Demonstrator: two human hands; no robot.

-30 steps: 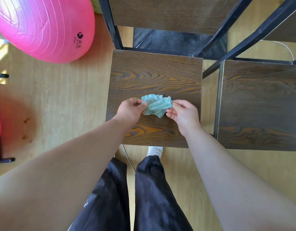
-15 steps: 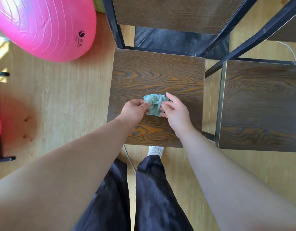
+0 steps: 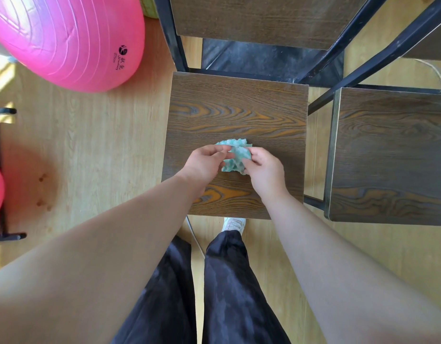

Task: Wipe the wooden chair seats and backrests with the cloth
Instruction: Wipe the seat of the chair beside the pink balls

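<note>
A crumpled teal and white cloth (image 3: 235, 155) is held just above the middle of a dark wooden chair seat (image 3: 236, 108). My left hand (image 3: 204, 162) pinches its left side and my right hand (image 3: 265, 170) pinches its right side, both with curled fingers. That chair's wooden backrest (image 3: 259, 18) stands at the top of the view on a black metal frame. A second wooden chair seat (image 3: 393, 155) sits to the right.
A big pink exercise ball (image 3: 65, 38) lies on the light wood floor at the upper left. A black metal stand (image 3: 1, 175) with another red ball is at the left edge. A white cable (image 3: 194, 237) runs under the chair, near my legs.
The cloth was stretched wider between my hands a second ago; now it is bunched up and my hands are closer together over the seat's middle.
</note>
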